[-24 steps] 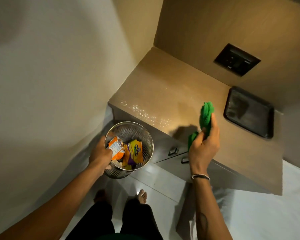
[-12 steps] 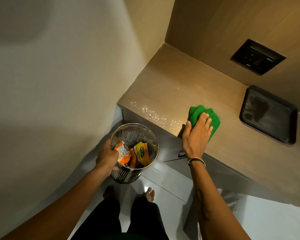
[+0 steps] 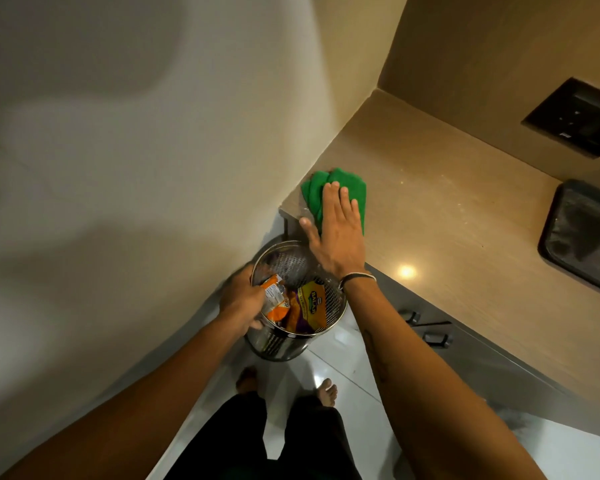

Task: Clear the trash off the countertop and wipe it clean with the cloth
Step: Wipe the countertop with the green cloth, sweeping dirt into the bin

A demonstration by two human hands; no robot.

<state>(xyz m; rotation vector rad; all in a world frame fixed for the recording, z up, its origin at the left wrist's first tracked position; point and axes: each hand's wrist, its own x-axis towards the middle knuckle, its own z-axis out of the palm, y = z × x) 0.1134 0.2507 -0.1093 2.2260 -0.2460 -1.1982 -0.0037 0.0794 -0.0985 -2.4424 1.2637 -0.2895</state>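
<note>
A folded green cloth (image 3: 343, 190) lies on the beige countertop (image 3: 447, 216) at its front left corner, by the wall. My right hand (image 3: 336, 233) presses flat on the cloth, fingers spread, thumb over the counter's edge. Below that corner my left hand (image 3: 241, 299) grips the rim of a perforated metal bin (image 3: 291, 344), held off the floor. Inside the bin are snack wrappers: an orange one (image 3: 274, 299) by my fingers and a yellow and purple one (image 3: 312, 308).
A dark tray (image 3: 582, 237) rests on the counter at the right. A black switch panel (image 3: 579, 116) sits in the back wall. Drawer handles (image 3: 426, 327) show under the counter. A cream wall closes the left side. My bare feet stand on the glossy white floor (image 3: 347, 355).
My right hand laid the cloth flat on the counter and slid it left to the front corner. The crumbs seen along that edge no longer show. My left hand kept hold of the bin.
</note>
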